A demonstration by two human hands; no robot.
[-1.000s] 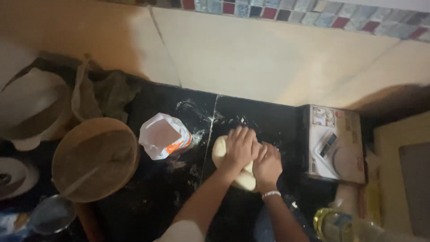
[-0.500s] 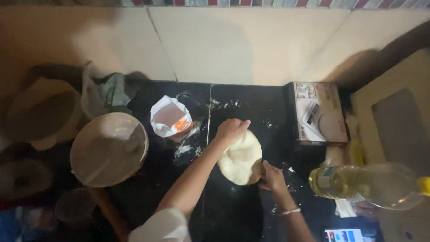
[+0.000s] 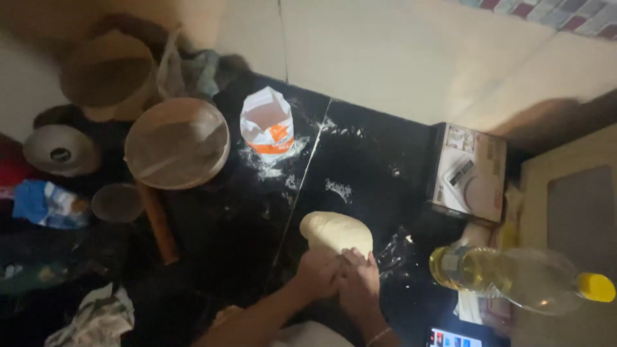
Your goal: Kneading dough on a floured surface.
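Both hands press on a lump of dough at the near edge of the dark bench.

The left hand [image 3: 318,273] and right hand [image 3: 360,283] lie side by side, fingers curled onto the near end of the pale dough [image 3: 335,232], which stretches away from them across the bench [image 3: 360,167]. A flour bag [image 3: 267,125] stands further back; an oil bottle [image 3: 514,277] lies to the right.
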